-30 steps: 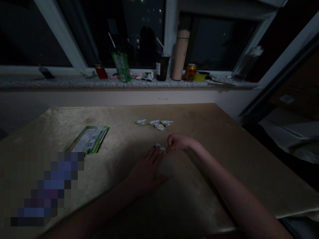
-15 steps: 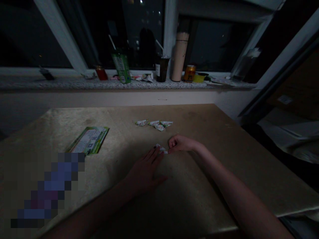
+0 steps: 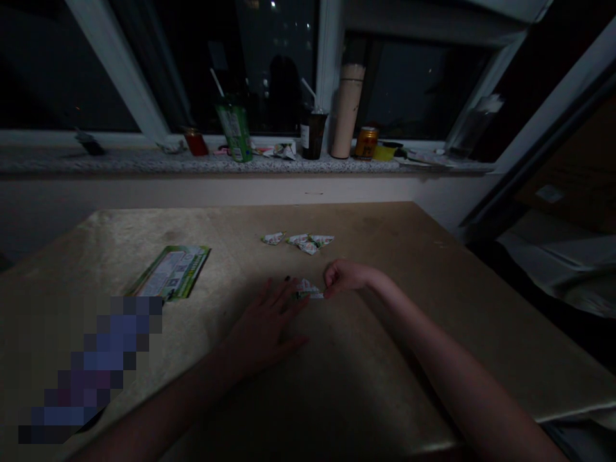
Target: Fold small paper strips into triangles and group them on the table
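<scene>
A small folded printed paper piece (image 3: 308, 289) lies on the tan table (image 3: 414, 301) between my two hands. My left hand (image 3: 264, 324) rests flat on the table with its fingers stretched out, the fingertips touching the left side of the paper. My right hand (image 3: 344, 277) is curled, its fingertips pinching the paper's right edge. Beyond them several similar folded paper pieces (image 3: 301, 240) lie in a short row. The light is dim.
A green and white printed sheet (image 3: 171, 271) lies on the table's left part, with a pixelated patch below it. The stone windowsill (image 3: 144, 160) behind holds a green bottle (image 3: 234, 131), a dark cup (image 3: 312, 131), a tall beige tumbler (image 3: 347, 110) and two cans.
My left hand has slid a little to the left, showing more of the paper piece. My right hand has stayed pinched at the paper's right edge.
</scene>
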### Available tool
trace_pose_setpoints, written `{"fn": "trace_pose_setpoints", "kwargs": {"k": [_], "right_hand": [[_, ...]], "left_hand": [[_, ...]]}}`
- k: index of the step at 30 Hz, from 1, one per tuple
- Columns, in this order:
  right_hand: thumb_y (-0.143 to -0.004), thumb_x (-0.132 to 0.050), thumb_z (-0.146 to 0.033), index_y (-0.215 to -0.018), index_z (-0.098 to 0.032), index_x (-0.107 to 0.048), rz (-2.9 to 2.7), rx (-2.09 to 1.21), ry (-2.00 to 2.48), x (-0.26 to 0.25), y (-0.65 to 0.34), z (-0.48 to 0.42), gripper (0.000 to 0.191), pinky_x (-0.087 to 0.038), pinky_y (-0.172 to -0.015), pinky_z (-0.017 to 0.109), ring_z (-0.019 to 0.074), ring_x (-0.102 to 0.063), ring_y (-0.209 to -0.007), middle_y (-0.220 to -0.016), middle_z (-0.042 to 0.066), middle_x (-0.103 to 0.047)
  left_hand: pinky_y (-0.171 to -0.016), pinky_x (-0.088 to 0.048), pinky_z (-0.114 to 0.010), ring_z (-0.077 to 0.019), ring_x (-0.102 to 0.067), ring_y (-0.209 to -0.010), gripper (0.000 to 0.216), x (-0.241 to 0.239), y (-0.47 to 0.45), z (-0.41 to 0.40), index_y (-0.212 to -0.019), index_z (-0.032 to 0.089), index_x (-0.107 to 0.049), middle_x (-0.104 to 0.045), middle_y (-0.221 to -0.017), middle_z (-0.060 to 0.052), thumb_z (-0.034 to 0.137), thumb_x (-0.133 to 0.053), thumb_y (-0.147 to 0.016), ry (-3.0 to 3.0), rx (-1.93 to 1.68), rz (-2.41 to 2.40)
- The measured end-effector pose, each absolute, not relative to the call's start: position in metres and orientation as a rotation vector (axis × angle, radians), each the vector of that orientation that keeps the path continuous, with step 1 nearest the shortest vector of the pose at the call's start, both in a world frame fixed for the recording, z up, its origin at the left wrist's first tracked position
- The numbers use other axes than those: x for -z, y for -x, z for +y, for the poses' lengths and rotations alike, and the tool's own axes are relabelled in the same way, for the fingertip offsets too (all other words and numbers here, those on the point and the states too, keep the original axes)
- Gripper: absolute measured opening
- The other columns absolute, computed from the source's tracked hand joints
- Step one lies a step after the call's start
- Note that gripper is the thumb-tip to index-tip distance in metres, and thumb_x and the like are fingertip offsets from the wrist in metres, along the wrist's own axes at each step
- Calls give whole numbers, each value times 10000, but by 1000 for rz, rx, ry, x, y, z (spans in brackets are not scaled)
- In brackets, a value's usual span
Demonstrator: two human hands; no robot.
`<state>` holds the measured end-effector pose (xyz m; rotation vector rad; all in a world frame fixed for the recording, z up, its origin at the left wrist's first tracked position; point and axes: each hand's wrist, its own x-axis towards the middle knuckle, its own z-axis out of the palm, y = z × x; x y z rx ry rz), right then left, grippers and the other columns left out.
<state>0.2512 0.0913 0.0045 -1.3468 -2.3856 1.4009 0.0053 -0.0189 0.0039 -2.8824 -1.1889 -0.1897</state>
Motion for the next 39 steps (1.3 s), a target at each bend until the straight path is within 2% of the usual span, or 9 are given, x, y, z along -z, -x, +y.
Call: {"fn": "trace_pose_setpoints", "kwargs": {"k": [12, 18, 25, 32, 39], "right_hand": [[-571, -729, -353, -568, -138, -593, -2397, -1400, 1300, 2, -253, 93, 255, -283, -491, 196, 65, -397, -497, -497, -73, -492], [-581, -727, -340, -583, -136, -599, -2403, -1414, 1288, -2, -253, 91, 241, -278, -483, 188, 62, -394, -495, -503, -71, -502], [-587, -716, -348, -566, -142, -582, -2406, -1420, 1259, -4, -253, 89, 247, -274, -490, 196, 64, -380, -499, -501, -75, -481], [-595, -714, -353, -569, -146, -590, -2423, -1404, 1264, -4, -253, 90, 243, -273, -496, 207, 70, -386, -495, -499, -72, -486], [-586, -718, -343, -558, -145, -582, -2399, -1408, 1282, -5, -253, 88, 242, -274, -501, 202, 68, -392, -498, -493, -73, -483]], "left_hand": [[-1106, -78, -553, -322, -180, -1386, 629, -1, 6, -22, -1420, 292, -341, -159, -1540, -81, 622, -392, -888, 2835, 197, -1225], [-1101, -77, -563, -317, -204, -1380, 628, -3, 11, -22, -1425, 281, -335, -228, -1519, -107, 605, -399, -891, 2825, 154, -1230], [-1106, -72, -555, -322, -239, -1368, 612, -5, 21, -25, -1399, 282, -387, -231, -1520, -90, 613, -410, -884, 2805, 186, -1258], [-1105, -86, -563, -326, -264, -1358, 600, -5, 27, -29, -1394, 282, -394, -303, -1493, -83, 604, -408, -889, 2789, 224, -1280], [-1102, -90, -566, -330, -241, -1365, 611, -4, 28, -32, -1402, 269, -383, -270, -1505, -103, 605, -397, -892, 2762, 178, -1292]]}}
